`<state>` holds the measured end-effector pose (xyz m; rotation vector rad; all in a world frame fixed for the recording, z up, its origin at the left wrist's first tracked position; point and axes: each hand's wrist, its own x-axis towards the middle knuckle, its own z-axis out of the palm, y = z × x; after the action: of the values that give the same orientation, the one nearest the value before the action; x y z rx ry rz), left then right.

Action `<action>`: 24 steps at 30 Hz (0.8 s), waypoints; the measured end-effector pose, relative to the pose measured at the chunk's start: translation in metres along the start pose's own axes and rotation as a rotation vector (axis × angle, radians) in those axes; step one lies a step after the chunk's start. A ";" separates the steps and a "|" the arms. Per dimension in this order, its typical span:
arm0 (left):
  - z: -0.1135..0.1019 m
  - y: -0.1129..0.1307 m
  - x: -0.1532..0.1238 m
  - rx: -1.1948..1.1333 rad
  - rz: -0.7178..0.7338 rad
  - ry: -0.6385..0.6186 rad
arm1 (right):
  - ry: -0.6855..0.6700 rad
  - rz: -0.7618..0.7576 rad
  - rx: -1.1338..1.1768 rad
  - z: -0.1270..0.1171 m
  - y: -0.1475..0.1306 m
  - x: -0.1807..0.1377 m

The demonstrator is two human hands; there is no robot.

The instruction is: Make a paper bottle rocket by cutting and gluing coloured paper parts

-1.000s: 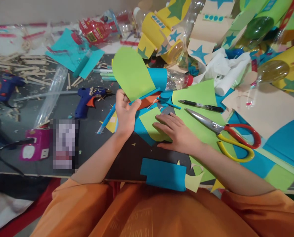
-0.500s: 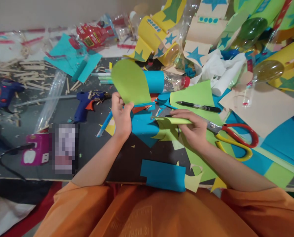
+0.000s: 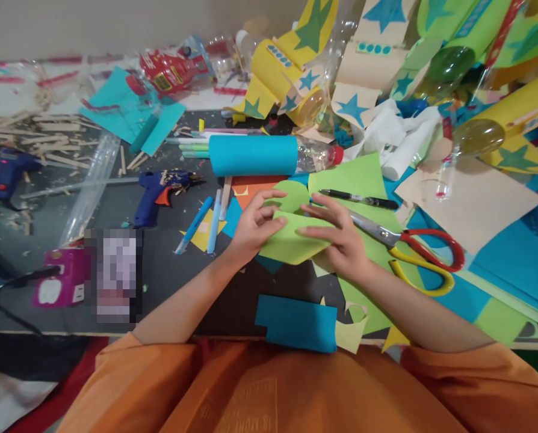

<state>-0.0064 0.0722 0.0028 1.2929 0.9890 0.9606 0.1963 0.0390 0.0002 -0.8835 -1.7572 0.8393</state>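
Landmark: bottle (image 3: 253, 155), one, wrapped in blue paper, red cap to the right, lying on its side on the dark table (image 3: 170, 282).

Green paper (image 3: 293, 240), near side of the bottle, held up in both hands. A rounded green part (image 3: 291, 193) shows behind it; whether one folded piece or two, cannot tell.

Left hand (image 3: 255, 225), near side of the bottle: pinching the green paper's left edge, thumb on the front, fingers bent behind.

Right hand (image 3: 341, 237), nearer than the bottle's cap end: fingers spread about the paper's right side, one fingertip against its front; whether the thumb presses, cannot tell.

Scissors (image 3: 384, 236), one pair, red and yellow handles, right of the bottle and nearer.

Pen (image 3: 359, 199), black, right of the bottle and a little nearer, on a green sheet (image 3: 354, 171).

Orange paper (image 3: 248, 185), just beside the bottle, near side.

Blue marker (image 3: 194, 225), left of the bottle and nearer.

Glue gun (image 3: 154, 195), blue with an orange trigger, left of the bottle.

Blue card (image 3: 298, 325), notched, well nearer than the bottle.

Red-labelled bottle (image 3: 170, 71), beyond the landmark bottle, to its left.
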 end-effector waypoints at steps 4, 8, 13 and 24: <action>0.003 -0.001 0.003 0.091 0.129 0.243 | 0.105 0.313 0.166 0.004 0.001 0.002; 0.006 0.002 -0.005 0.207 0.166 0.247 | -0.180 0.362 0.192 0.006 -0.003 0.001; 0.009 0.007 -0.012 0.485 0.481 0.003 | -0.078 0.566 0.341 0.009 -0.003 0.000; -0.118 0.074 -0.013 1.112 0.023 0.837 | 0.060 0.807 0.462 0.002 -0.008 0.010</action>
<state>-0.1238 0.0984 0.0746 1.7970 2.3793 1.0038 0.1904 0.0436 0.0111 -1.2838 -1.0435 1.6328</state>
